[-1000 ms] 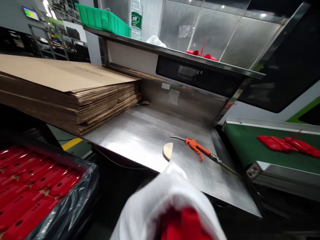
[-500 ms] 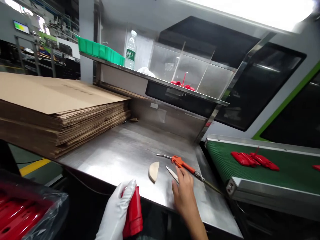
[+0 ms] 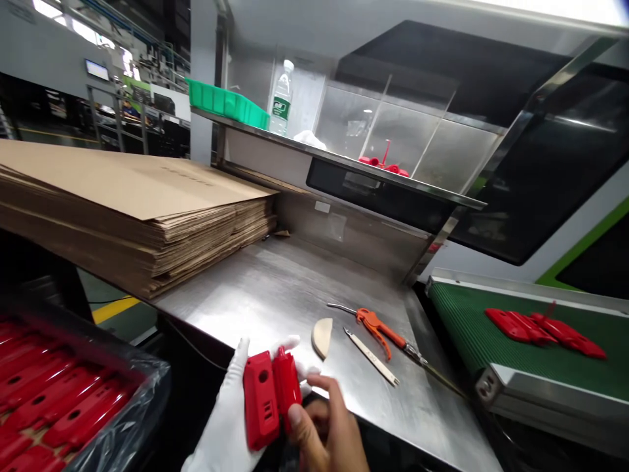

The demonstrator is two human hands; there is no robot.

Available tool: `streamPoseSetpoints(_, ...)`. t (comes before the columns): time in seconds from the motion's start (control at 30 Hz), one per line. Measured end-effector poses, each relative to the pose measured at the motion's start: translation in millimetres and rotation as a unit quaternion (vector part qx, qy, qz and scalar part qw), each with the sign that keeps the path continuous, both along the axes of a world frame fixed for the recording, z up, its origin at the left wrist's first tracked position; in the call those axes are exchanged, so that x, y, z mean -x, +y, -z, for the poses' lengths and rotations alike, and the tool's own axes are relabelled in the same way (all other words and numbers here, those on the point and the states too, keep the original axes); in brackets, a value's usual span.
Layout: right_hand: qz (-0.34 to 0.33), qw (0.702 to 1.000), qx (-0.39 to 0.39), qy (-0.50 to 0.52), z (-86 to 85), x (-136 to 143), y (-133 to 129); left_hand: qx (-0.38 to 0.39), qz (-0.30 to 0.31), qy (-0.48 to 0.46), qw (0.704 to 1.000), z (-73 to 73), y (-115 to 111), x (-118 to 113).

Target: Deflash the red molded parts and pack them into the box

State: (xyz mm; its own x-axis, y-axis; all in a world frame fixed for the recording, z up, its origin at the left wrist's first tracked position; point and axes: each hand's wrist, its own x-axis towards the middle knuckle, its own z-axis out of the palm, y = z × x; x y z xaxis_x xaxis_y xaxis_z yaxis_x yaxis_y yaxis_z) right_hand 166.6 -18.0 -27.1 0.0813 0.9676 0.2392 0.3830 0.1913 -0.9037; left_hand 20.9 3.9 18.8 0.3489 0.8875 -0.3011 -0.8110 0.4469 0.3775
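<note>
In my white-gloved left hand point(image 3: 223, 416) rest two red plastic housings side by side. The left-hand housing point(image 3: 260, 400) is flat-faced, with a round hole and small slots. Beside it is a narrower, glossy red housing point(image 3: 287, 387), pinched at its right side by the bare thumb and fingers of my right hand point(image 3: 329, 426). Both hands are just off the front edge of the metal table point(image 3: 236, 288). Beyond them lie a beige half-round piece point(image 3: 322, 338), a craft knife point(image 3: 371, 356) with a pale handle, and an orange air blow gun point(image 3: 378, 326).
Stacked cardboard sheets point(image 3: 211, 242) cover the table's left side. A plastic-lined box point(image 3: 152, 400) at lower left holds several red housings. To the right, a green conveyor belt point(image 3: 462, 328) carries red parts point(image 3: 545, 333). The shelf point(image 3: 339, 157) above holds a green tray point(image 3: 228, 107) and bottle point(image 3: 282, 101).
My right hand has left the craft knife and come to the red housings in my left hand. The housings now lie turned face up, side by side. The view has shifted left.
</note>
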Motion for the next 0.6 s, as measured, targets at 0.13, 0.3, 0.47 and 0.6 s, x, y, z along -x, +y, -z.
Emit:
streamPoseSetpoints(0.13, 0.162, 0.933, -0.075, -0.314, -27.2, -16.5, 39.0, -0.092, -0.047, 0.062, 0.993, 2.1, -3.4, 6.1)
streamPoseSetpoints(0.3, 0.182, 0.880, -0.098, -0.428, -36.1, -9.7, 91.2, -0.173, -0.046, 0.134, 0.975, 4.2, -9.6, 11.7)
streamPoseSetpoints(0.47, 0.119, 0.898, -0.107, -0.410, -20.6, -18.8, 89.1, -0.167, -0.009, 0.125, 0.978, 11.0, -9.9, 21.6)
streamPoseSetpoints(0.6, 0.118, 0.931, -0.158, -0.308, -28.9, -42.1, 56.2, -0.155, -0.008, 0.124, 0.980, 15.5, -8.0, 21.9)
